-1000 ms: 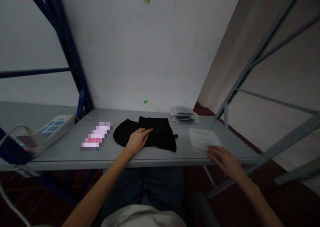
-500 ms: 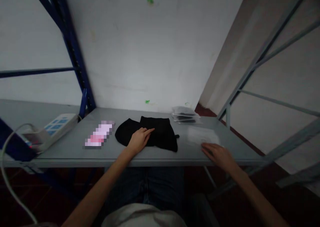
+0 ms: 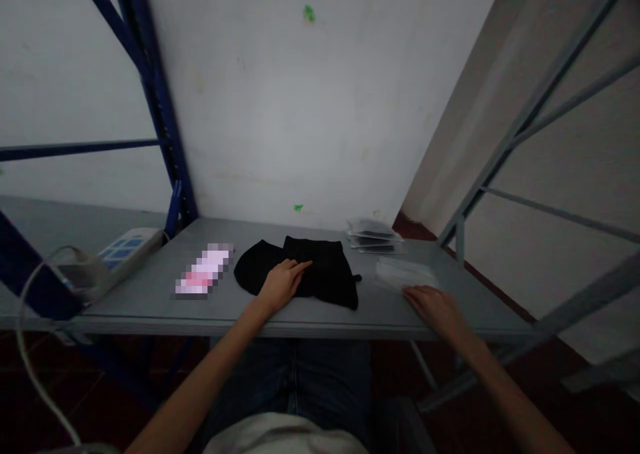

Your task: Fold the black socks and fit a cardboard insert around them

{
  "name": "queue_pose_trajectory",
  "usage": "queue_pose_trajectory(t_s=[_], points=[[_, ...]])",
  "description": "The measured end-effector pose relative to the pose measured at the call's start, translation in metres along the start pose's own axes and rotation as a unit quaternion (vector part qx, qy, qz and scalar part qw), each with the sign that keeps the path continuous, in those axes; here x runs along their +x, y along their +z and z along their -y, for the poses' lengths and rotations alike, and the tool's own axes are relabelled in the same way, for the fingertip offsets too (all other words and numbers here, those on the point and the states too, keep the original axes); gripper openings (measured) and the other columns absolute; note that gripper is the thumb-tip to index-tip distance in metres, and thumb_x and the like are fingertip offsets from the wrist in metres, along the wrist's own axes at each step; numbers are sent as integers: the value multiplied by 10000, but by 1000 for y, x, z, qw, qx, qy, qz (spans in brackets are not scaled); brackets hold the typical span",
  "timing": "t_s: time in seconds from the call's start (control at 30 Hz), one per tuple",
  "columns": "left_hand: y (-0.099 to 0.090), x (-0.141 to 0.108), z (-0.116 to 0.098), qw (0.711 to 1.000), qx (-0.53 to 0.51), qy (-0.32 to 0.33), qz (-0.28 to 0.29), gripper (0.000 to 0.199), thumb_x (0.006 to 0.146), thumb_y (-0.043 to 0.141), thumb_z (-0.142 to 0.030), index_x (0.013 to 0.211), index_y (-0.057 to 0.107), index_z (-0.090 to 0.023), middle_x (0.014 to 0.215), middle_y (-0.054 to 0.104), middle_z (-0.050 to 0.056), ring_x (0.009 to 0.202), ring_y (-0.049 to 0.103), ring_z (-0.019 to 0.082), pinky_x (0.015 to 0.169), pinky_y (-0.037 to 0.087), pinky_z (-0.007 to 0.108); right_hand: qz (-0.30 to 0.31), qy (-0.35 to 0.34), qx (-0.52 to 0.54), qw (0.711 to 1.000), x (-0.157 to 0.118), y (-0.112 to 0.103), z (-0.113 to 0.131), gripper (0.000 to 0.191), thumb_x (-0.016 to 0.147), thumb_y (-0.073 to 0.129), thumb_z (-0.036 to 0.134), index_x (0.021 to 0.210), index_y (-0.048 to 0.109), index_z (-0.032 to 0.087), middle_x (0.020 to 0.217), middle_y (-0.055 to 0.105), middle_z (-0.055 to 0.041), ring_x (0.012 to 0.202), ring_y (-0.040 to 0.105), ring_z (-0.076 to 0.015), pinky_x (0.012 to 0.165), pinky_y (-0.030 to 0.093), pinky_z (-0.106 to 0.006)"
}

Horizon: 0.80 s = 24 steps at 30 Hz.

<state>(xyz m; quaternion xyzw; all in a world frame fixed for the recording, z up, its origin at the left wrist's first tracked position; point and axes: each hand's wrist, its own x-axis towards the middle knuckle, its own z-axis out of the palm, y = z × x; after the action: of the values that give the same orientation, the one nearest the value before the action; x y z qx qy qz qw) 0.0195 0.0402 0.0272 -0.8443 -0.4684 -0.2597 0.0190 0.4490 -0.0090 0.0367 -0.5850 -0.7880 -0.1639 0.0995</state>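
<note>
A folded black cloth [image 3: 320, 274] lies on the grey metal shelf [image 3: 150, 301] in front of me. My left hand [image 3: 283, 284] rests flat on the cloth's near left part, fingers apart and pointing right. My right hand [image 3: 435, 309] lies palm down at the near edge of a clear plastic bag [image 3: 403, 274] to the right of the cloth, fingers spread, touching the bag without gripping it.
A small stack of flat packets [image 3: 375, 234] sits at the back right. A blurred pink and white item [image 3: 204, 277] lies left of the cloth. A white power strip [image 3: 127, 251] with a cable lies far left beside blue rack posts [image 3: 160, 107]. Grey rack bars [image 3: 500, 147] stand to the right.
My right hand has slid a little left and further onto the shelf at the bag's edge. My left hand has stayed on the cloth. The view has tilted slightly.
</note>
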Motion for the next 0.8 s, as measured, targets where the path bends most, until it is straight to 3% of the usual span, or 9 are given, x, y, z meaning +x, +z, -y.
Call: queue_pose_trajectory(t_s=[0.1,0.23,0.33,0.47,0.6,0.7,0.8], points=[[1,-1,0,1000,-14,-4,-21,469,1067,418,-270,1531,481,-250,1083,684,81,1053,646,238,972,536,375,-73,29,-4,997,16,-18,22,353,1023,453,310,1119,783,231,1121,793,-109,951,753,-278,818,577,-378],[-1,-2,-1,990,-47,-17,-131,733,1013,573,-431,1642,240,-254,1232,614,108,1133,631,257,1004,553,402,-180,-11,35,983,60,-43,89,290,1040,509,300,1110,778,217,1105,790,-94,973,724,-261,823,538,-357],[-5,-4,0,978,-19,-14,-207,701,988,624,-420,1614,324,-321,1407,521,125,1262,577,288,1023,557,418,-210,-69,72,973,98,-46,149,232,1028,554,224,1090,778,233,1043,794,-69,974,693,-245,847,513,-347],[-5,-5,6,977,21,5,-210,448,997,612,-323,1443,579,-337,1489,494,111,1292,570,303,976,593,417,-187,-134,127,965,127,-29,205,208,1016,590,199,1103,773,245,1035,789,-57,1017,676,-244,910,507,-367],[0,-5,15,976,18,-29,-215,233,998,589,-252,1191,715,-281,1388,583,99,1236,609,280,955,613,414,-170,-118,198,958,124,-10,206,196,1009,619,222,1146,759,237,1098,782,-59,1049,683,-240,950,515,-381],[2,-4,17,986,8,1,-164,341,975,572,-153,1278,661,-283,1424,577,88,1272,589,264,1003,597,413,-149,-105,233,955,114,-6,179,198,972,695,279,1156,754,235,1162,770,-67,1100,688,-242,1003,514,-397],[3,-2,17,991,4,41,-131,408,956,543,-84,1314,622,-262,1481,554,79,1368,514,266,1116,522,440,-127,-106,236,958,105,-16,151,431,845,840,359,1243,721,242,1279,722,-94,1209,649,-280,1073,485,-441]])
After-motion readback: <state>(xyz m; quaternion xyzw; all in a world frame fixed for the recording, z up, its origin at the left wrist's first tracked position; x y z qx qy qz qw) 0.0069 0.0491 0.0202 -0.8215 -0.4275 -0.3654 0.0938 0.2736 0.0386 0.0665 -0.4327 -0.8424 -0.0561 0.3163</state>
